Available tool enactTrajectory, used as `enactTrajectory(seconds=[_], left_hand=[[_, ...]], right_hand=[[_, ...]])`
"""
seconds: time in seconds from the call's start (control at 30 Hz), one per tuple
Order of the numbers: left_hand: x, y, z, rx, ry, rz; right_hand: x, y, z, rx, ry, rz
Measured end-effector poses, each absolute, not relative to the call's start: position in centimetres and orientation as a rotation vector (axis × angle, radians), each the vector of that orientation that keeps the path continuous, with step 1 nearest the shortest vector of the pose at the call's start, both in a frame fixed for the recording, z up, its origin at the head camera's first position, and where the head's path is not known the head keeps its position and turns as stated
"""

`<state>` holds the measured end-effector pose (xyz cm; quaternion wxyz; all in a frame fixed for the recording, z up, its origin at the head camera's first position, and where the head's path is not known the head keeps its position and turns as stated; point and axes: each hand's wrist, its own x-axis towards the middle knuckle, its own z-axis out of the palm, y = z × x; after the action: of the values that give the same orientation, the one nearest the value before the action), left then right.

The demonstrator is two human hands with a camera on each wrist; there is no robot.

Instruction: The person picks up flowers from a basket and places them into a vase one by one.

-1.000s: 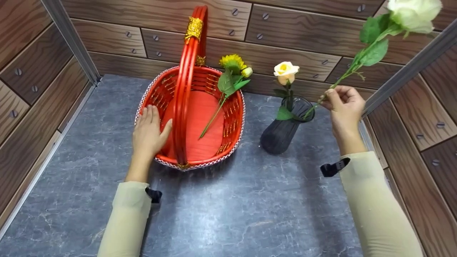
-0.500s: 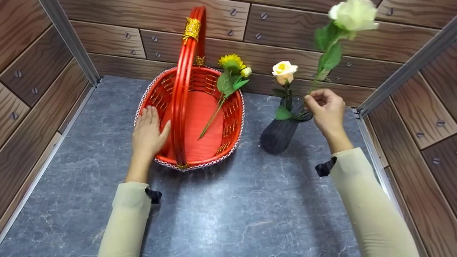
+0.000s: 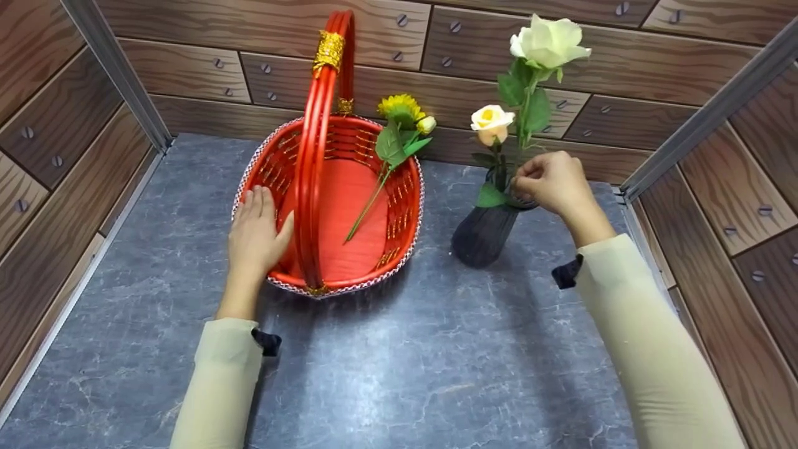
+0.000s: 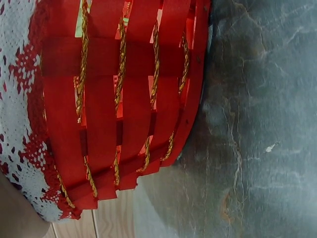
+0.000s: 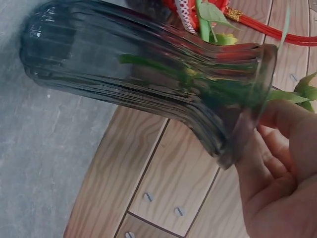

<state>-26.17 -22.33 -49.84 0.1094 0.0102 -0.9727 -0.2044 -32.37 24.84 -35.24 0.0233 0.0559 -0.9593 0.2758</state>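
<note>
My right hand pinches the stem of a white rose at the mouth of a dark ribbed glass vase. The rose stands nearly upright, its bloom high above the vase. A peach rose with green leaves is in the same vase. In the right wrist view the curled fingers are right at the rim of the glass vase. My left hand rests, fingers straight, on the left rim of a red woven basket. The left wrist view shows the basket's slatted side.
Inside the basket leans a flower spray with a yellow bloom and a white bud, its stem on the basket floor. A tall red handle with gold wrapping arches over the basket. Wood-patterned walls border the grey marbled surface.
My right hand has moved left to the vase's mouth, bringing the white rose left and more upright, its stem now at the opening. The left hand stays on the basket rim.
</note>
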Motion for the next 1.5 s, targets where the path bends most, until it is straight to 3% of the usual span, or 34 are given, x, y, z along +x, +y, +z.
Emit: enactTrajectory(seconds=[0.67, 1.07, 1.5], left_hand=[[-25.8, -22.4, -49.7, 0.038, -2.88, -0.611], [-26.1, -22.3, -49.6, 0.047, -2.866, -0.626], [-26.2, -22.4, -50.0, 0.042, -2.873, -0.621]], right_hand=[[-29.9, 24.6, -33.8, 0.14, -2.884, 1.226], [-27.9, 19.1, -35.4, 0.297, -2.518, 1.863], [-28.4, 12.4, -39.5, 0.219, -2.227, 2.351]])
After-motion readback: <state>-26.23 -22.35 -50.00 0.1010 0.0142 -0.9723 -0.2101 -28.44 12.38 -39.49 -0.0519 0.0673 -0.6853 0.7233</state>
